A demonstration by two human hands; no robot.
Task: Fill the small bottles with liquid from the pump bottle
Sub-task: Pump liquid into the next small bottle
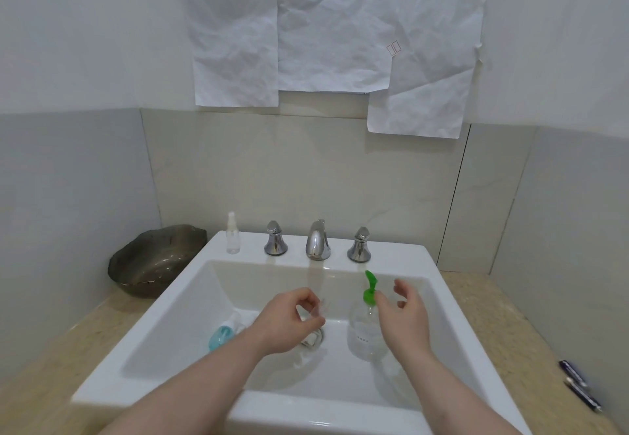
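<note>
Over the sink (177,302), left hand (289,322) curled, right hand (405,312) loose.

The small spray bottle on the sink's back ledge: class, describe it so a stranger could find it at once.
Start at the white sink and find the chrome tap on its back ledge. Move left past the left tap handle to the ledge's far left corner, where the small spray bottle stands upright. It is clear with a white top, unlike the green-topped pump bottle and the blue bottle down in the basin.
</note>
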